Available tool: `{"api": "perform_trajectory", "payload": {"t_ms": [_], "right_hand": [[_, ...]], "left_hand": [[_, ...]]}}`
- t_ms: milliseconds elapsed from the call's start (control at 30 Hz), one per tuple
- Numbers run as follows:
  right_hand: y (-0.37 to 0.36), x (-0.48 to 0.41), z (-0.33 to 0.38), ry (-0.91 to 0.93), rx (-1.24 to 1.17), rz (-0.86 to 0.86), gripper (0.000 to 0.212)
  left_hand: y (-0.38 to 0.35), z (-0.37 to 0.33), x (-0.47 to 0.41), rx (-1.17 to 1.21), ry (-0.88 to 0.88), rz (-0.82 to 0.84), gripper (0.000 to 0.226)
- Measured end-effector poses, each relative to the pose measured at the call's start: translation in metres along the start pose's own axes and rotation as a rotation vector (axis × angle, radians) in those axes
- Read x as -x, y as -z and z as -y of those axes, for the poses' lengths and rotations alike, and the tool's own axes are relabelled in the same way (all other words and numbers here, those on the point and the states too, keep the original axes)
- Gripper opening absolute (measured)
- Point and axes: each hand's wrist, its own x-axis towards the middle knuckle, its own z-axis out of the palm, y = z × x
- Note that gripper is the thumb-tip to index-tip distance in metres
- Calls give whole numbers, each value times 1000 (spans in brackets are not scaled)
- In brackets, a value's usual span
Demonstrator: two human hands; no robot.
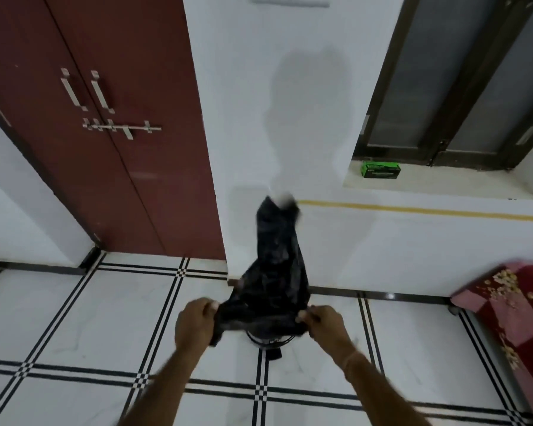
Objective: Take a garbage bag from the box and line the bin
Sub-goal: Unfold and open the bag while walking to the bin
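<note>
Progress: bag is out of the box and in both hands, so the first half of the task looks done; lining the bin is not yet done.
Bag: black garbage bag [274, 269] is held up in front of the person, its far end flung upward and blurred against the white wall [289, 118], the rest bunched and only partly spread.
Left hand: left hand [196, 324] has fingers curled tight on the bag's left edge, thumb pressed on top.
Right hand: right hand [325, 322] pinches the bag's right edge, fingers closed on the plastic.
Mouth of bag: stretched between the two hands; whether it is actually open I cannot tell.
Bin: dark bin [268, 338] stands on the tiled floor [90, 318] right below the hands, mostly hidden behind the bag; only part of its rim and base shows.
Box: green box [381, 169] sits on the window ledge [443, 182], well apart from the hands.
Left to do, as I judge it: open the mouth fully, lower the bag into the bin, fold the edge over the rim.
Nearby: red double door [105, 149] at left, patterned red cloth [511, 305] at right, both clear of the work.
</note>
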Motion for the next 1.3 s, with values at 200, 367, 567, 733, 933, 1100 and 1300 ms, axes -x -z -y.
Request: {"api": "perform_trajectory", "payload": {"t_ms": [200,367,567,733,933,1100,1300], "right_hand": [[31,-21,1,-108,-500,88,15],[35,-45,17,-177,-613,22,6],[22,-64,23,-19,-567,149,21],[15,-75,17,70,-93,187,22],[-5,-86,-2,-22,-123,9,41],[-19,-104,-14,-99,-89,-11,70],[-27,-135,-22,-50,79,88,68]], "left_hand": [[7,26,1,602,520,36,22],[2,31,-20,1059,575,150,11],[8,9,-51,555,502,261,11],[12,28,-78,418,234,350,35],[4,35,-82,500,76,520,38],[-9,49,-90,256,-146,507,30],[-34,65,-109,493,281,423,30]]}}
